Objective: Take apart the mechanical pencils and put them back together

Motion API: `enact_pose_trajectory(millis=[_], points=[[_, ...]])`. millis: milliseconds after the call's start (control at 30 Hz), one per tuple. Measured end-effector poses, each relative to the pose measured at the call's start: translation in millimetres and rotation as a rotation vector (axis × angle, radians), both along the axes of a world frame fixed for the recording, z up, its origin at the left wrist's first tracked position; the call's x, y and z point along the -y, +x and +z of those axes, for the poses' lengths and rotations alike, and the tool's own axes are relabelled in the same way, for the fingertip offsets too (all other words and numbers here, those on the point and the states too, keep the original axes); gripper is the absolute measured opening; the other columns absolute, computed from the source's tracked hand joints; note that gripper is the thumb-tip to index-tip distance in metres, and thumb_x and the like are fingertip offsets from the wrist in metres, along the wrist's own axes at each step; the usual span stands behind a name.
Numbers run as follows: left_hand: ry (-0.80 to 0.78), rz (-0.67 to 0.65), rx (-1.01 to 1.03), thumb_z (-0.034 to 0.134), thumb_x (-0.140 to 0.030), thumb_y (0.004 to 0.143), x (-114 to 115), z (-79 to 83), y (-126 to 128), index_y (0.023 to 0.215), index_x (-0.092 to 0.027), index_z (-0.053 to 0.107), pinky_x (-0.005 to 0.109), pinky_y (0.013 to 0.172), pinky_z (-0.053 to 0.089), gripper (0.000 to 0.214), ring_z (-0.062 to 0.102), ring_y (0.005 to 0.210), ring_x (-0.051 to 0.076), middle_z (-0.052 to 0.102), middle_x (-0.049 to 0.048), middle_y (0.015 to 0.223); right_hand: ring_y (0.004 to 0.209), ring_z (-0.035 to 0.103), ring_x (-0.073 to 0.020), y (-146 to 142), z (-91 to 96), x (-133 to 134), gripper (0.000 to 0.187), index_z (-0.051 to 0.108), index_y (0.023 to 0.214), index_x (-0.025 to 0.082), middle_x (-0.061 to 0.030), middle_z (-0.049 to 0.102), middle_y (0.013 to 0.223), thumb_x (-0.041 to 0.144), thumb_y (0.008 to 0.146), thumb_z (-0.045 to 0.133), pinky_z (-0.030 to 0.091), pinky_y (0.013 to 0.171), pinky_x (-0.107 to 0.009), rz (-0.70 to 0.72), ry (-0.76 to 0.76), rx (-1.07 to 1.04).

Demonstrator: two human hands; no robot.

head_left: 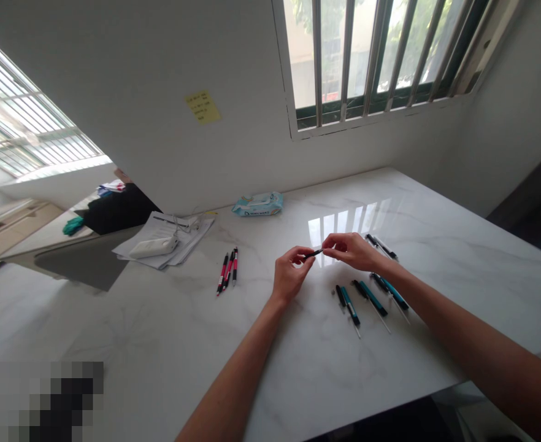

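A short black pen part is held level between my two hands above the table. My left hand pinches its dark body between thumb and fingers. The fingertips of my right hand close on its lighter far end; whether they grip a separate small piece there is too small to tell. Below my right hand lie sets of taken-apart pens: a teal barrel with a black piece and thin refill, a second teal barrel, and a third teal barrel. More black pen pieces lie behind my right wrist.
Three red-and-black pens lie left of my left hand. A blue wipes packet rests by the wall. Papers with a white device on top are at the left. A barred window is above the white marbled table.
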State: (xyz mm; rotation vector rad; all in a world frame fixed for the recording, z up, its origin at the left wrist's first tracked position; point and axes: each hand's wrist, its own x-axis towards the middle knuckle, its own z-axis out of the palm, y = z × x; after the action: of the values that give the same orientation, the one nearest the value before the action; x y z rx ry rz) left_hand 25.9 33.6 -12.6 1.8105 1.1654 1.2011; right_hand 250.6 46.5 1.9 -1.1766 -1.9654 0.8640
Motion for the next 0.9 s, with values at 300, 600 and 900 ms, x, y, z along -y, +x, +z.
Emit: enact_pose_trajectory(millis=[300,600,900], points=[[0.068,-0.012,-0.057,0.074,-0.032,0.086,0,4.2,-2,0.093,-0.024,0.079,0.033,0.079,0.052,0.012,0.068,0.084,0.020,0.078,0.0050,0.095,0.062,0.046,-0.0141,2,5.0,2,0.029,0.065,0.077,0.022,0.0015,0.058,0.067,0.039,0.097,0.052,0.032,0.059,-0.027,0.138,-0.027,0.160],[-0.478,-0.139,0.581,0.089,-0.035,0.071,0,7.9,2,0.097,-0.019,0.075,0.027,0.079,0.052,0.034,0.063,0.074,0.011,0.069,0.0003,0.083,0.062,0.050,-0.0136,-12,3.9,9,0.038,0.070,0.079,0.021,0.0007,0.065,0.069,0.041,0.101,0.046,0.036,0.061,-0.027,0.223,-0.034,0.104],[-0.592,-0.054,0.625,0.082,-0.047,0.079,-1,3.6,4,0.113,-0.022,0.069,0.024,0.075,0.055,0.044,0.072,0.083,0.014,0.071,0.0038,0.104,0.100,0.065,-0.0260,61,21.1,-10,0.062,0.063,0.142,0.034,-0.0061,0.072,0.127,0.042,0.082,0.078,0.051,0.083,-0.037,-0.029,0.041,0.322]])
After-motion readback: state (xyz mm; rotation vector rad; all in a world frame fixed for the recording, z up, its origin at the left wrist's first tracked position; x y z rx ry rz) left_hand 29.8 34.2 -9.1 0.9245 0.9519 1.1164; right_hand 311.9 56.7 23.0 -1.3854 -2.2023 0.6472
